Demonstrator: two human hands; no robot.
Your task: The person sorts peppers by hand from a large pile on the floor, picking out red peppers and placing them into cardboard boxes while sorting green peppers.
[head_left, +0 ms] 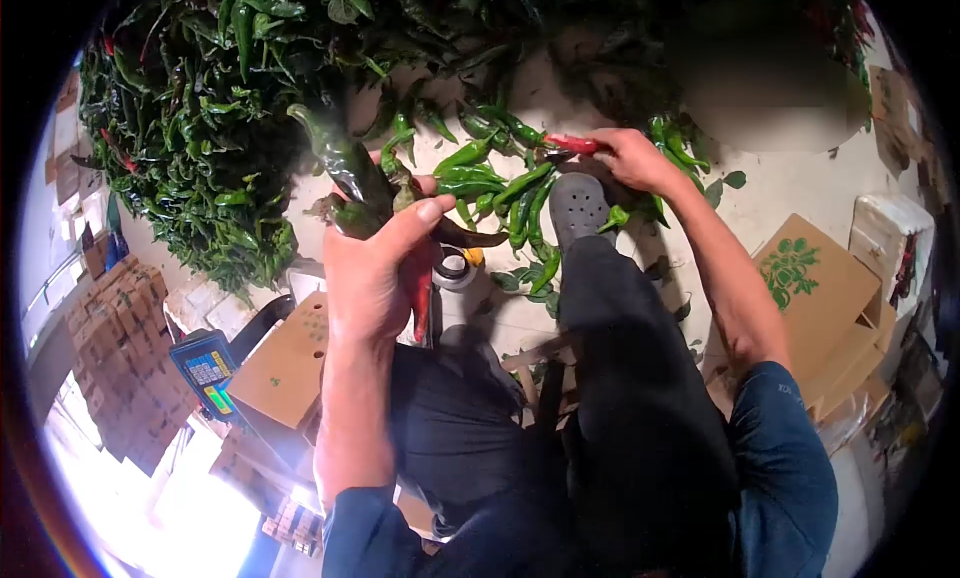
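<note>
My left hand (375,248) is closed around several peppers. A large dark green pepper (350,168) sticks up out of it, and a red pepper (421,303) hangs below the palm. To the right, my right hand (632,160) has its fingers closed on a red pepper (572,144), which points left over the loose peppers. Between the hands, green peppers (480,183) lie scattered on the pale floor, beside the toe of my grey shoe (578,206).
A big heap of green peppers (215,128) rises at the left and back. A cardboard box (280,368) and a blue scale (205,368) stand at lower left. A roll of tape (458,268) lies near my left hand. Another carton (815,298) sits at right.
</note>
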